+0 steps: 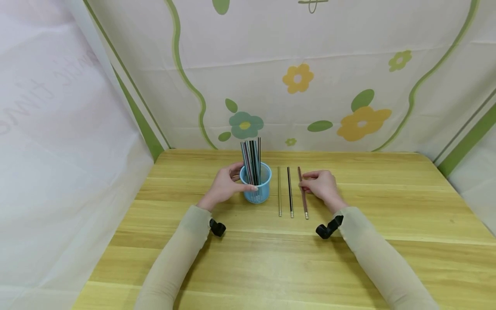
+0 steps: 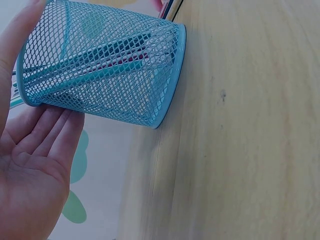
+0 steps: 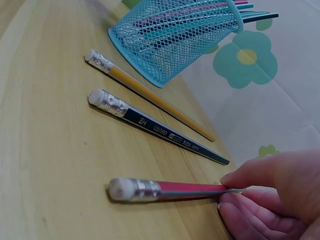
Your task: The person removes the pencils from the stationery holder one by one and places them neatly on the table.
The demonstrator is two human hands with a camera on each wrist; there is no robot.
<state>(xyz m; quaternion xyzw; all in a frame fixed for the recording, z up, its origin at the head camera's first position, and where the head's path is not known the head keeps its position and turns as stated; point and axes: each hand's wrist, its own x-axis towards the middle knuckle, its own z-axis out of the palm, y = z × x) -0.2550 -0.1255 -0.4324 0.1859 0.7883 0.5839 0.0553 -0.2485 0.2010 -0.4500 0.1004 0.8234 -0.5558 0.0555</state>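
A light-blue mesh pencil cup stands upright on the table, holding several pencils that lean to the left. My left hand grips the cup near its rim, thumb in front and fingers behind. To the cup's right lie a yellow pencil and a black pencil, side by side, eraser ends toward me. My right hand pinches a red pencil between thumb and fingers near its far end. The red pencil's white eraser is close over the wood, right of the black one.
The wooden table runs back to a white cloth wall printed with flowers and leaves. Another cloth panel rises along the left side. Black wrist cameras sit on both sleeves.
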